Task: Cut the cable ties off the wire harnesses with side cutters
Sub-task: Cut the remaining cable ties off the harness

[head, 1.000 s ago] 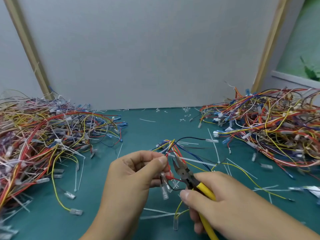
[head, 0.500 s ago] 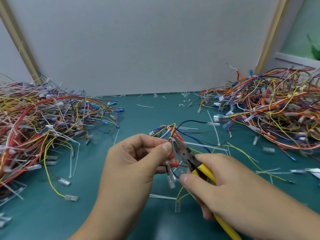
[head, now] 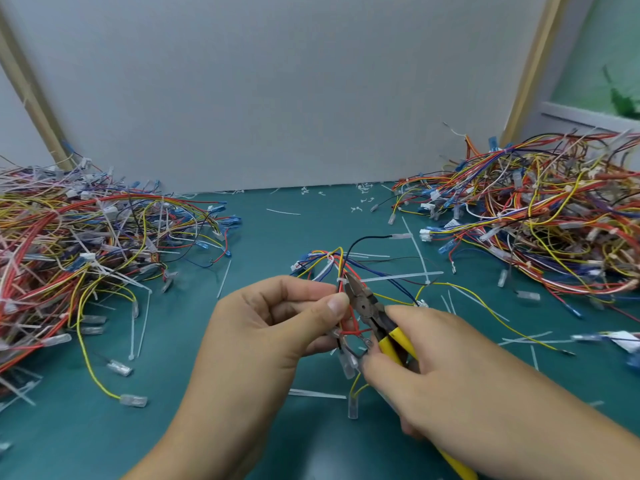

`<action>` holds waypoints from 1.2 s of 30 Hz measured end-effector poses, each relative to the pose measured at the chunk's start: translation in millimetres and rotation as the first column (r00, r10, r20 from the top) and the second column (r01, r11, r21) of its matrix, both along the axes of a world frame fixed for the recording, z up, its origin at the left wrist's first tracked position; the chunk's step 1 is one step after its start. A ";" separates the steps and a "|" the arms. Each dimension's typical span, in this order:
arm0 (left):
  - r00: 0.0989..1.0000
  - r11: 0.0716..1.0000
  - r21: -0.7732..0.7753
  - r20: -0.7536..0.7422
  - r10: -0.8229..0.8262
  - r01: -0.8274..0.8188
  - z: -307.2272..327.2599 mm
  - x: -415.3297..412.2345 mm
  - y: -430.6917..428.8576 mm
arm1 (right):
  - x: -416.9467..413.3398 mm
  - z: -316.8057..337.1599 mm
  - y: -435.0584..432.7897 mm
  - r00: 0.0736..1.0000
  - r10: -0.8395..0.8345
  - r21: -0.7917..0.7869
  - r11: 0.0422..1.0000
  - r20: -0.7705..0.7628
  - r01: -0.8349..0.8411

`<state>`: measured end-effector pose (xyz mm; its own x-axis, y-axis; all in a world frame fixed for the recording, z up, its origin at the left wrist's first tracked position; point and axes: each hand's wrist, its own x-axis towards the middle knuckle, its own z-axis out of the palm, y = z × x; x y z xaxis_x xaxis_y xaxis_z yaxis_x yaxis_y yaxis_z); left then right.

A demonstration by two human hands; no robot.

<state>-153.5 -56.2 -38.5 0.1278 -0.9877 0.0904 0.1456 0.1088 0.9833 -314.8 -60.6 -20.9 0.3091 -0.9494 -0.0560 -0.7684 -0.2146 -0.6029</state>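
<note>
- The left hand (head: 277, 323) is in the middle, with its fingers curled in.
- Its thumb (head: 332, 304) and fingers pinch a small bunch of red, yellow and blue wires (head: 341, 268).
- The bare left arm (head: 207, 427) comes up from the bottom edge.
- The right hand (head: 450, 368) is just beside the left hand, with its back facing up.
- Its fingers wrap round the yellow-handled metal side cutters (head: 372, 315).
- The bare right arm (head: 571, 434) comes in from the bottom right corner.

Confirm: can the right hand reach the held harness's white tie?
Likely yes: the side cutters in the right hand have their tips at the cable tie, clear above the thumb of the left hand.
</note>
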 end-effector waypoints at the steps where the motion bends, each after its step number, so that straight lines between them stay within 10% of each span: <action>1: 1.000 1.000 0.003 0.000 -0.006 0.006 0.2 0.1 -0.2 | -0.5 -1.0 -0.1 1.000 0.000 -0.010 1.000 -0.004 -0.001; 28: 0.999 0.998 -0.052 0.031 0.023 -0.021 -0.7 4.1 -3.7 | -4.9 -4.3 -2.3 0.999 -0.012 -0.121 0.993 -0.038 0.008; 36: 0.946 0.998 -0.062 0.323 0.037 -0.018 -7.5 13.8 -12.7 | -11.0 10.3 -11.5 0.861 0.031 -0.114 0.993 0.508 0.031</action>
<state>-139.7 -69.0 -46.1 0.1097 -0.9762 0.1873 -0.1831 0.1654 0.9691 -325.7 -72.1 -10.7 0.2647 -0.9395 0.2176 -0.3616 -0.3059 -0.8807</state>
